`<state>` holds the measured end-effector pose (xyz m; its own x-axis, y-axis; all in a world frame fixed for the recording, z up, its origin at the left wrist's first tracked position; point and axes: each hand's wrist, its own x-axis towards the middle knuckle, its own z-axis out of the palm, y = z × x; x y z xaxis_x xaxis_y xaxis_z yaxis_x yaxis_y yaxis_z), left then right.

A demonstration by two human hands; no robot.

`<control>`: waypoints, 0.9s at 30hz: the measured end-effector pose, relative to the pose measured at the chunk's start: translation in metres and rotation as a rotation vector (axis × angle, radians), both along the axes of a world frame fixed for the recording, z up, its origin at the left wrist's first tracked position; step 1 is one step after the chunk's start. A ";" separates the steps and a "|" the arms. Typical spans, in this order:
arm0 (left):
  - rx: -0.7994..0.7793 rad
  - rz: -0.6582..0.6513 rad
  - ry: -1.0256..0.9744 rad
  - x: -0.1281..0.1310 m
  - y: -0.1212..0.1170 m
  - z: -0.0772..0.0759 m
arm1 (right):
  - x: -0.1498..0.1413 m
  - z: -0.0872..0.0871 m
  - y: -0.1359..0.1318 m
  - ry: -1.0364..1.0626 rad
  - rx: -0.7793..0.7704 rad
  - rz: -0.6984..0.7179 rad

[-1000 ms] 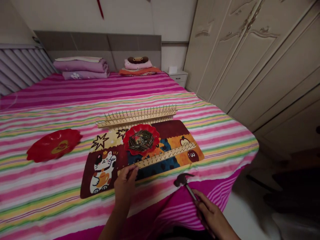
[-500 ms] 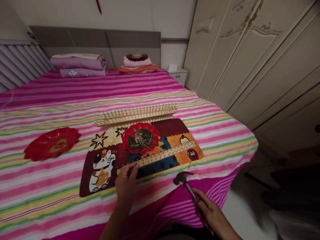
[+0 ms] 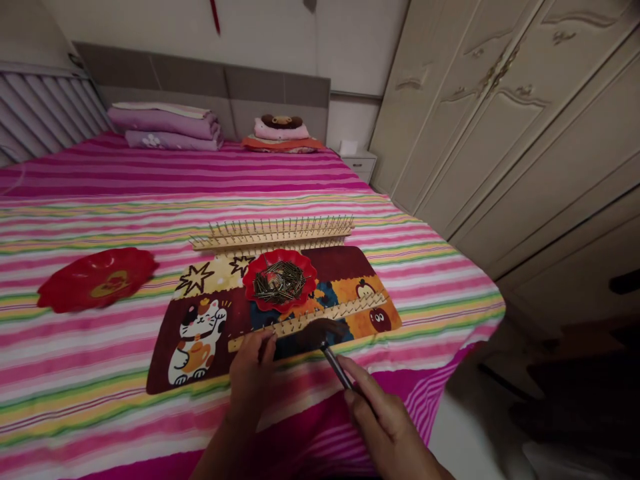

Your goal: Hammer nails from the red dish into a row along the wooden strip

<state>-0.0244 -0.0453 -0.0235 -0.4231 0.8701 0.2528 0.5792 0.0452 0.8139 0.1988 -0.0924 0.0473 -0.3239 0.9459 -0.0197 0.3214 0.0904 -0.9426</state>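
Observation:
My left hand [image 3: 251, 373] rests at the near left end of a wooden strip [image 3: 310, 321] set with a row of nails, and its fingertips pinch what looks like a thin nail. My right hand [image 3: 385, 420] grips a metal-handled claw hammer [image 3: 337, 367]. The hammer's dark, blurred head hangs over the strip, close to my left fingertips. Behind the strip, a red scalloped plate [image 3: 280, 280] holds a heap of loose nails on a printed lucky-cat mat [image 3: 200, 347]. A longer nail-studded wooden board [image 3: 273, 235] lies beyond the mat.
A second red plate [image 3: 95, 279] lies on the pink striped bedsheet [image 3: 90, 360] to the left. Folded bedding [image 3: 165, 127] sits at the headboard. A cream wardrobe [image 3: 505, 127] stands to the right, past the bed's edge, with a nightstand [image 3: 357, 163] in the far corner.
The hammer has swung up from the bed's near edge, and its head now sits over the strip. My left hand has barely moved, and the view has shifted slightly.

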 end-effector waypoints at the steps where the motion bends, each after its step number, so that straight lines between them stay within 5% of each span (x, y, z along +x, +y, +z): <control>1: 0.004 -0.004 0.005 -0.001 0.000 -0.001 | -0.008 0.003 0.005 -0.013 0.074 0.036; 9: 0.057 -0.018 0.022 -0.007 -0.003 -0.007 | -0.044 0.004 0.027 -0.205 0.383 0.157; 15: 0.030 -0.022 0.005 -0.008 -0.002 -0.008 | -0.041 0.005 0.026 -0.291 0.350 0.223; 20: 0.026 -0.019 -0.004 -0.009 -0.002 -0.007 | -0.010 0.004 0.009 -0.170 0.243 0.088; 23: 0.037 -0.041 -0.027 -0.011 -0.004 -0.005 | 0.018 -0.019 -0.005 -0.173 0.074 -0.020; 27: 0.048 -0.052 -0.082 -0.014 -0.007 -0.005 | 0.050 -0.072 -0.028 -0.167 -0.135 -0.289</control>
<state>-0.0382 -0.0527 -0.0284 -0.3986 0.8792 0.2611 0.5112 -0.0234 0.8592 0.2491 -0.1205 -0.0250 -0.0252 0.9832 -0.1806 0.4659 -0.1482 -0.8723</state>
